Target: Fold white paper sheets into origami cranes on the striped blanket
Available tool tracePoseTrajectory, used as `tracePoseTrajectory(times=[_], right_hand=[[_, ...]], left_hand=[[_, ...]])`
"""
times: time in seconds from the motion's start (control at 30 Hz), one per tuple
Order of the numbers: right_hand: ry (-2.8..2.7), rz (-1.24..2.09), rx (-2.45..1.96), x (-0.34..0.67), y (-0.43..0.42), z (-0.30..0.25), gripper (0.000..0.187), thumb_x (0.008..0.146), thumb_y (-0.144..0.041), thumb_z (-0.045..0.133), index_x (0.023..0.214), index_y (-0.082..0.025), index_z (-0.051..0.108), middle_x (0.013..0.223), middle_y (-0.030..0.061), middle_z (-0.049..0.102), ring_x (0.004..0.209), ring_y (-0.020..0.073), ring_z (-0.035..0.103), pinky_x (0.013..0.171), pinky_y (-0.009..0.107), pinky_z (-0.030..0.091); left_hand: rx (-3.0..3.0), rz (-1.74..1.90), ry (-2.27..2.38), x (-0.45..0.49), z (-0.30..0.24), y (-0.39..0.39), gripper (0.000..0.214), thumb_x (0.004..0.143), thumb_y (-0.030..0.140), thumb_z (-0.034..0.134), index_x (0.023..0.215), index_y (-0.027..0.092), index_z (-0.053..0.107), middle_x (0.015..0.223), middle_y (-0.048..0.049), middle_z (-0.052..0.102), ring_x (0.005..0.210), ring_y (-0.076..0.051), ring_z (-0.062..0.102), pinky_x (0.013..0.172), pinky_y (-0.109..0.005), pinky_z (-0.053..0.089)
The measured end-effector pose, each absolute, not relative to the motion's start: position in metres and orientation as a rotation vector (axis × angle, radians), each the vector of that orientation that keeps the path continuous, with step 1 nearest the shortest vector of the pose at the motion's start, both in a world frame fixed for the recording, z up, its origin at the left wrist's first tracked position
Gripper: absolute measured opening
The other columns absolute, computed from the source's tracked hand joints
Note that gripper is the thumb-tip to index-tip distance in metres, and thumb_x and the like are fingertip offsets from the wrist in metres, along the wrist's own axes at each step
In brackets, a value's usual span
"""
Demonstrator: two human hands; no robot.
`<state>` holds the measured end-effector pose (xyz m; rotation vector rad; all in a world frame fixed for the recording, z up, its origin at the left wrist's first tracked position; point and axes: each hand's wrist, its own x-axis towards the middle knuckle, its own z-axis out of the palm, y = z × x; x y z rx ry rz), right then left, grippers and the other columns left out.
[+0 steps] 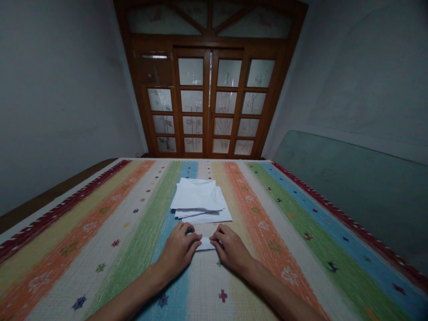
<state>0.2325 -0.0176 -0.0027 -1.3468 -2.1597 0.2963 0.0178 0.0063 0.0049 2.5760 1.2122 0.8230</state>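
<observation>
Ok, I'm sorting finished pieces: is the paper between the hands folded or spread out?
Folded, apparently: the paper shows as a small strip held between left hand and right hand, much smaller than the sheets behind it.

Left hand (179, 250) and right hand (231, 248) pressing small folded paper (205, 244), paper stack (199, 200) beyond, striped cloth (100, 240)

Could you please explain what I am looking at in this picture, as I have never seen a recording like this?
There is no machine here: a person wears a camera on the head, looking forward and down, so the two bare arms entering from below are their own. The left hand and right hand hold the ends of a small folded paper against a striped cloth covering the surface. Just beyond lies a stack of white sheets. A wooden glazed door stands at the back.
</observation>
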Motion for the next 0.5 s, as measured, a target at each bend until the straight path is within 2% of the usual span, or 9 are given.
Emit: tracePoseTrajectory(times=[0.17,0.33,0.5], right_hand=[[-2.270,0.148,-1.355,0.2306,-0.0208,0.0004,0.002,0.091,-0.018,0.065,0.092,-0.018,0.066,0.095,0.0065,0.060,0.085,0.0198,0.058,0.075,0.030,0.047],[-2.361,-0.017,-1.356,0.2278,-0.0243,0.0052,0.008,0.094,-0.021,0.060,0.087,-0.018,0.063,0.093,0.0070,0.059,0.087,0.0208,0.055,0.074,0.030,0.044],[-2.392,-0.088,-1.358,0.2247,-0.0271,0.0043,0.006,0.095,-0.019,0.057,0.093,-0.018,0.062,0.096,0.0088,0.059,0.092,0.0237,0.053,0.079,0.034,0.043]], left_hand=[[2.646,0.764,1.184,0.0157,0.0069,0.0035,0.016,0.090,0.023,0.064,0.104,0.020,0.072,0.107,-0.0101,0.062,0.102,-0.028,0.055,0.089,-0.046,0.049],[2.744,0.711,1.144,0.0142,0.0103,0.0037,0.018,0.090,0.024,0.064,0.107,0.021,0.069,0.114,-0.0113,0.060,0.109,-0.030,0.053,0.092,-0.050,0.048],[2.733,0.687,1.126,0.0115,0.0109,0.0073,0.019,0.089,0.025,0.064,0.108,0.022,0.067,0.122,-0.0118,0.057,0.116,-0.032,0.049,0.097,-0.052,0.046]])
